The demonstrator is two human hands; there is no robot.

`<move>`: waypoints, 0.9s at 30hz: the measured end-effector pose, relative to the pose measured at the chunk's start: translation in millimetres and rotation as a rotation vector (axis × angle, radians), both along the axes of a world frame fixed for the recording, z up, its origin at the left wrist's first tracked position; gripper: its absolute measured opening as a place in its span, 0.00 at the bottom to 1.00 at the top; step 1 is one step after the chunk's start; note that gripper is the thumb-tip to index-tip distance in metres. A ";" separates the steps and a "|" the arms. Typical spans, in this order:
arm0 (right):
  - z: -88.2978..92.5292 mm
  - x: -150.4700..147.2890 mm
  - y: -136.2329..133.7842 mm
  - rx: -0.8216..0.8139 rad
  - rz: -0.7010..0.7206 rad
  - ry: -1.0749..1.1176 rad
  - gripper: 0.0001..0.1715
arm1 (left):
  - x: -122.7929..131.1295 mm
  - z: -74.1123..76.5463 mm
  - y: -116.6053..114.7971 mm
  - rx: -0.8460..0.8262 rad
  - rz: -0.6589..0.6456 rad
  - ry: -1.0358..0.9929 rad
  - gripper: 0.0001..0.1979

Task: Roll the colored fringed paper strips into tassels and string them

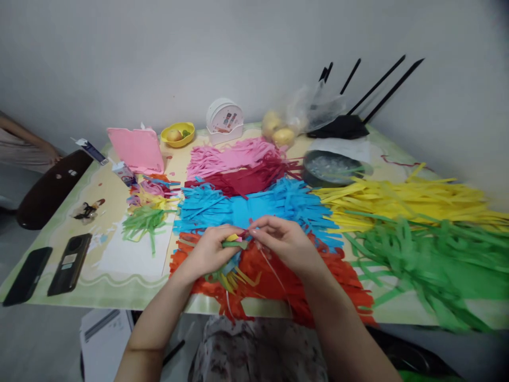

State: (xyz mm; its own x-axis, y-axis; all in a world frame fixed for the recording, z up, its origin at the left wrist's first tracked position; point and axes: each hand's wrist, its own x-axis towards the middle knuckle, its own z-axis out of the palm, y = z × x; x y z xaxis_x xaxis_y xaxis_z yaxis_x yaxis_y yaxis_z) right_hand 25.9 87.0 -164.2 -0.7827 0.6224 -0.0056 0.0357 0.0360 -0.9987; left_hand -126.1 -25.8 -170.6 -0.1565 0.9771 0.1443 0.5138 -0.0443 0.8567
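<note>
My left hand (pixel 210 250) is closed around a small tassel of multicoloured paper strips (pixel 234 281), with green, yellow and pink ends poking out by the thumb. Close beside it, my right hand (pixel 287 245) is pinched at the top of the tassel. A thin whitish string (pixel 274 271) hangs down from between the two hands; exactly how it passes through the fingers is hidden. Both hands are over fringed red-orange paper (pixel 262 265), and fringed blue paper (pixel 250 209) lies just behind them.
Behind lie dark red (pixel 246 180) and pink (pixel 234 156) fringed paper. Yellow (pixel 401 199) and green (pixel 449 260) fringes spread rightward near a dark bowl (pixel 306 172). Finished-looking tassels (pixel 145 220) rest on white paper at left, near two phones (pixel 69 265) and a pink tablet case (pixel 137 151).
</note>
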 end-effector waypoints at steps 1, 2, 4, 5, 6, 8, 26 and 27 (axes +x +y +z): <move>0.0 1.6 0.2 0.079 -0.039 -0.026 0.15 | -0.1 -2.9 0.3 0.000 0.007 0.004 0.08; -0.1 3.0 0.0 0.164 -0.079 -0.055 0.13 | 0.0 -5.4 0.7 0.000 0.017 0.007 0.07; -0.1 4.8 -1.3 0.327 -0.118 -0.110 0.09 | 0.8 -8.4 1.6 -0.004 0.031 0.014 0.08; 0.0 4.9 -2.2 0.395 -0.119 -0.129 0.07 | 1.4 -8.9 2.0 -0.005 0.037 0.016 0.08; 0.3 4.4 -3.0 0.448 -0.121 -0.135 0.05 | 2.3 -8.9 2.3 -0.002 0.045 0.019 0.08; 2.1 2.9 -4.2 0.469 -0.155 -0.104 0.04 | 4.2 -7.9 2.6 -0.002 0.053 0.024 0.09; 21.5 17.1 -21.9 0.374 -0.299 0.092 0.04 | 1.4 23.7 0.0 0.054 0.335 -0.633 0.22; 20.4 12.5 -23.6 0.407 -0.275 0.071 0.06 | 1.6 24.2 -0.7 0.065 0.358 -0.628 0.22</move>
